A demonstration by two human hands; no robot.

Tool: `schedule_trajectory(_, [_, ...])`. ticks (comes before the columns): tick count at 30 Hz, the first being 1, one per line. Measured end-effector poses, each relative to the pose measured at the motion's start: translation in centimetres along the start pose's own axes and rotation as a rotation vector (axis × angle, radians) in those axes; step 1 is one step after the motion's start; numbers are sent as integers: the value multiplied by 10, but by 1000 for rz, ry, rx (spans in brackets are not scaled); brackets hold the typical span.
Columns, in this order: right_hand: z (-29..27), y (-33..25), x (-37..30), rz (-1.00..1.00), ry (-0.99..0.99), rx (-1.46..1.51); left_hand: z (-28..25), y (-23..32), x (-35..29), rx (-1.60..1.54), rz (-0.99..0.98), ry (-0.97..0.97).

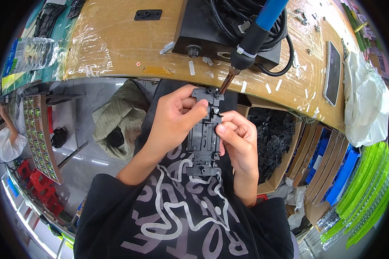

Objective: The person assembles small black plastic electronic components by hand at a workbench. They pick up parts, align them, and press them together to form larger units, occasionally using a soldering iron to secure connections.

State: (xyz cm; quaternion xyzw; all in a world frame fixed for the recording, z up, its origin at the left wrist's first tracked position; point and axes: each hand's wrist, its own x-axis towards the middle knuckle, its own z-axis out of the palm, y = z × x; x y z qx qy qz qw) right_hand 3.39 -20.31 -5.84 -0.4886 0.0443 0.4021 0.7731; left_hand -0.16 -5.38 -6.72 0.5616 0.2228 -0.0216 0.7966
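My left hand (177, 114) grips a long black plastic part (204, 140) near its far end, thumb lying across the top. On the other side my right hand (239, 134) pinches the part's right edge between thumb and fingers. The part has slots, ribs and small raised details, and it is held above my lap. A blue-handled tool (250, 41), resembling a soldering iron, points down from the upper right. Its copper-coloured metal tip (229, 80) meets or nearly meets the part's far right corner; I cannot tell if they touch.
Ahead stands the wooden workbench (116, 52), carrying a black box (190, 30) with coiled cable, a flat black piece (148, 15) and a phone-like slab (332, 73). A carton of black parts (270, 138) sits to the right, a sack (119, 116) left. Another person (11, 138) is far left.
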Motion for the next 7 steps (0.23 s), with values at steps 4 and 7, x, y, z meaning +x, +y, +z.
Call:
schedule_trajectory(4, [-3, 5, 1, -12, -14, -33, 0, -4, -2, 34, 36, 8])
schedule_trajectory(7, [-4, 10, 0, -23, -20, -47, -4, -8, -3, 35, 17, -11])
